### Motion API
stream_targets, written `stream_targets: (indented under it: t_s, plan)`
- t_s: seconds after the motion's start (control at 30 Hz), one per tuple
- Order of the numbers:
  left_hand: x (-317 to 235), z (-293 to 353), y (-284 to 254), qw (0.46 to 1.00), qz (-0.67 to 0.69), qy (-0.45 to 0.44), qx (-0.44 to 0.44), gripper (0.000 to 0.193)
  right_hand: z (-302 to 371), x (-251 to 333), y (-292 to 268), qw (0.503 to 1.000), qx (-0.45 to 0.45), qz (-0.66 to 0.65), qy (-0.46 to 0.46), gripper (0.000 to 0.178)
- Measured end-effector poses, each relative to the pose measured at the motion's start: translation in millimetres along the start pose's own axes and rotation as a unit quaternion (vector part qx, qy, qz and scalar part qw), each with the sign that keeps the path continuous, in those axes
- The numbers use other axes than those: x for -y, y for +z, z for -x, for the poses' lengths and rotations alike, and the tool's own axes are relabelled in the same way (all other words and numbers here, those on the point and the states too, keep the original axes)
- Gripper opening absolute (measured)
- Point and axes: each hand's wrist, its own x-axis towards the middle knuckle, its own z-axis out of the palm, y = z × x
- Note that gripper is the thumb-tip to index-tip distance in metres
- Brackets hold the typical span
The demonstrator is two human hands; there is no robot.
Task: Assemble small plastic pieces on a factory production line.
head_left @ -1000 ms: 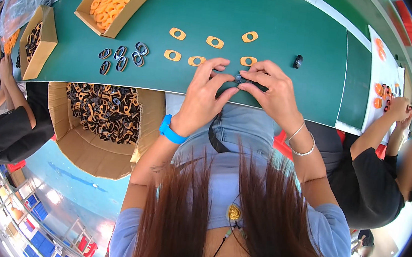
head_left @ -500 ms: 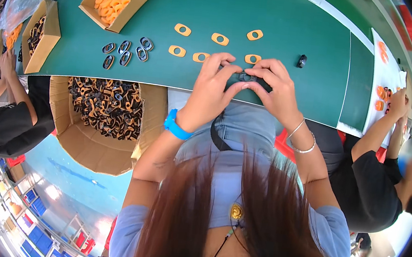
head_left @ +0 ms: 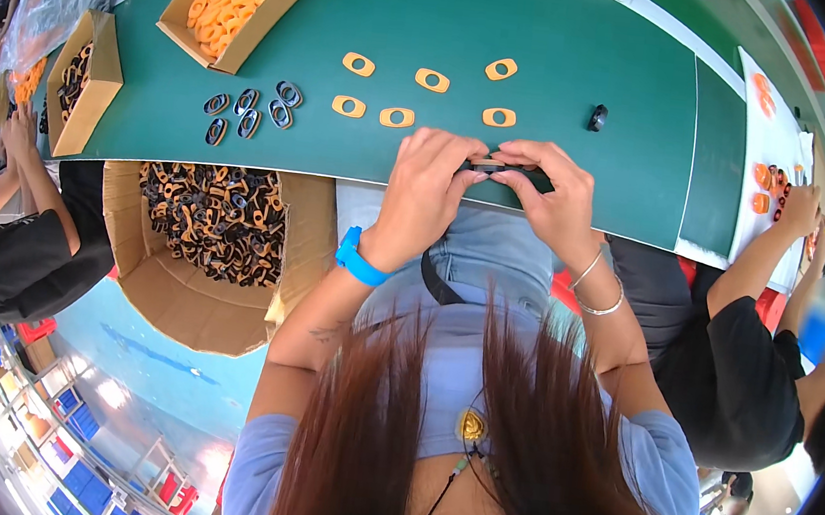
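At the near edge of the green table, my left hand [head_left: 430,184] and my right hand [head_left: 558,194] pinch a small black-and-orange oval plastic part [head_left: 488,165] from both sides. An orange strip shows along its top; my fingers cover its ends. Just beyond my hands lie several flat orange oval rings [head_left: 397,117] in two loose rows. One black oval piece [head_left: 598,118] rests on the table to the right of them. Off to the left is a small group of black oval pieces with orange undersides [head_left: 280,114].
An open cardboard box [head_left: 275,17] of orange rings stands at the far left, and another box [head_left: 98,89] holds dark parts. Below the table edge, a large carton [head_left: 162,300] contains many black-and-orange pieces. Co-workers sit at left [head_left: 26,252] and right [head_left: 748,368].
The part between my fingers has turned, and its orange strip now shows. Both hands stay close together at the table edge.
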Motion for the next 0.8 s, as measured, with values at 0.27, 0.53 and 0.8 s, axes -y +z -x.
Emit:
stream_targets:
  t_s: [0.27, 0.53, 0.8]
  plan:
    - [-1.5, 3.4, 3.3, 0.999, -0.013, -0.037, -0.015, 0.020, -6.1, 11.9, -1.7, 0.996, 0.009, 0.065, -0.054, 0.023]
    - [-19.9, 7.7, -16.0, 0.983, 0.158, -0.089, -0.042, 0.015, -0.3, 23.0, 2.8, 0.999, -0.001, -0.034, -0.014, 0.020]
    - [18.9, 22.7, -82.9, 0.990, -0.061, -0.115, -0.056, 0.014, -26.3, 30.8, 26.5, 0.997, 0.066, 0.024, -0.039, 0.016]
